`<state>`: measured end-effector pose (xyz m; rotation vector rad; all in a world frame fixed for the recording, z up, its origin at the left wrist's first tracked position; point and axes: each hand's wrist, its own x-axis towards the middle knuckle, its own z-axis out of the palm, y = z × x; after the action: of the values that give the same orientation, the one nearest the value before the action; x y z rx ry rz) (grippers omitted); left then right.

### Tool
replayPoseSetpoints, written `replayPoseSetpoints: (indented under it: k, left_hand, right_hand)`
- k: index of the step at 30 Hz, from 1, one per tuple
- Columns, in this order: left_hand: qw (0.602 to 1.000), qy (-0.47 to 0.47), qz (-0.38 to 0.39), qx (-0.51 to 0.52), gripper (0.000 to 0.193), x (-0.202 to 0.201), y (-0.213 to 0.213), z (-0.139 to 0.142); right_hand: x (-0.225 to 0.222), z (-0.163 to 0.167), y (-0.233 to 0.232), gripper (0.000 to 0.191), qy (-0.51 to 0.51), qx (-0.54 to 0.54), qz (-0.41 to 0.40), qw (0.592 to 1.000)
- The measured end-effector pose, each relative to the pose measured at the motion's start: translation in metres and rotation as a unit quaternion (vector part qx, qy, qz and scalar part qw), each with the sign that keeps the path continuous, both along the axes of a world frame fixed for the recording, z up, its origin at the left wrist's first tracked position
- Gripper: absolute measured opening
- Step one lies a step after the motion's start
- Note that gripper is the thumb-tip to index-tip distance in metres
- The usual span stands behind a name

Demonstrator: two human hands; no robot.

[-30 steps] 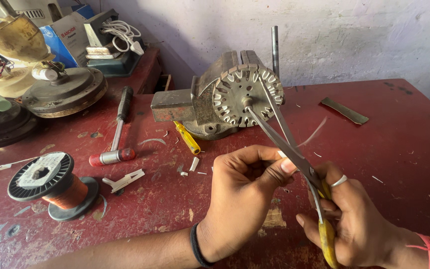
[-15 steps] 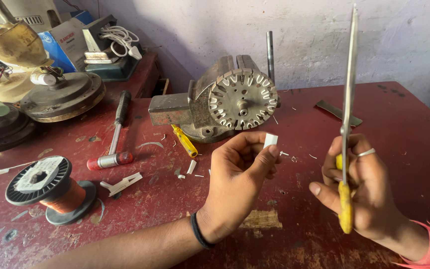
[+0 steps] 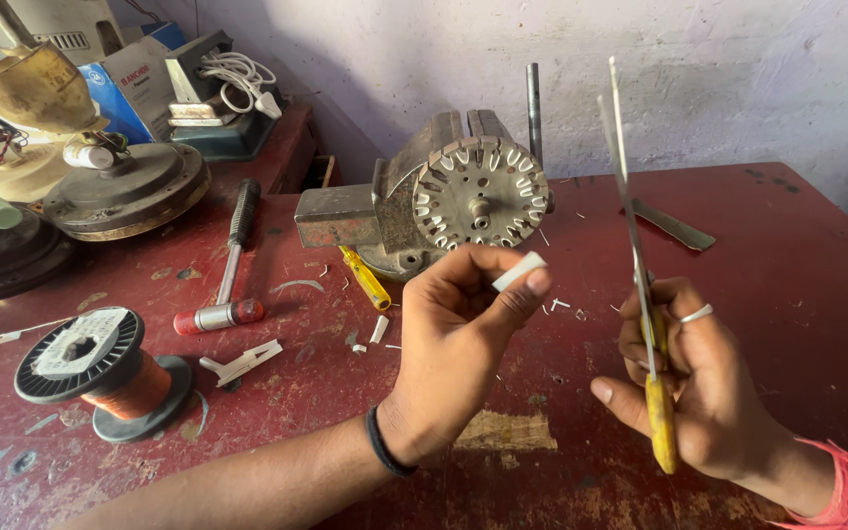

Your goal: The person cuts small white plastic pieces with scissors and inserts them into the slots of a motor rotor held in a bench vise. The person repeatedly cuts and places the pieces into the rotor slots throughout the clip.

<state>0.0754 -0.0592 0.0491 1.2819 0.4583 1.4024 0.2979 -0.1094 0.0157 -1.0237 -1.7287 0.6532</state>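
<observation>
Over a red bench, left hand [image 3: 453, 344] pinches a white strip [image 3: 519, 272]; right hand [image 3: 699, 393] grips upright scissors [image 3: 640, 275]; blue box [image 3: 134, 88] far left

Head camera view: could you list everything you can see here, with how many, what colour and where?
white strip: 1, white, pinched in left fingertips
scissors: 1, steel blades, yellow handles, upright in right hand
stator core: 1, grey metal, clamped in the vise
bench vise: 1, rusty grey, table centre
copper wire spool: 1, black flanges, orange wire, front left
hammer: 1, black grip, red and silver end, left of vise
screwdriver: 1, yellow, below vise
metal strip: 1, grey, right of vise
table: 1, red, worn
fan parts: several, grey and cream, far left
left hand: black wristband
right hand: ring, red wrist thread
</observation>
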Motion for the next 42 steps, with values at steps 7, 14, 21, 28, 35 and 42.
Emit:
replayPoseSetpoints:
  k: [7,14,21,28,35,42]
  left_hand:
    - [0.999,-0.012,-0.035,-0.013,0.018,-0.002,0.008,0.007]
    - [0.996,-0.050,-0.066,-0.007,0.016,-0.001,0.012,0.006]
    - [0.997,-0.036,-0.068,0.027,0.021,-0.005,0.022,0.005]
    - [0.996,0.009,-0.066,0.051,0.015,-0.004,0.024,0.003]
    - [0.994,0.058,-0.078,0.050,0.011,-0.005,0.020,0.005]
    - [0.993,0.078,-0.069,0.053,0.013,-0.008,0.014,0.009]
  right_hand:
    - [-0.001,-0.002,0.003,0.056,-0.012,-0.008,-0.006,1.000]
    - [-0.006,0.004,0.003,0.058,-0.061,-0.013,-0.012,0.998]
    - [-0.013,0.012,0.002,0.063,-0.127,-0.001,-0.028,0.992]
    - [-0.016,0.016,0.000,0.063,-0.135,-0.020,-0.052,0.989]
    - [-0.015,0.016,0.000,0.061,-0.153,-0.002,-0.049,0.987]
    - [-0.013,0.018,0.000,0.056,-0.166,0.009,-0.040,0.985]
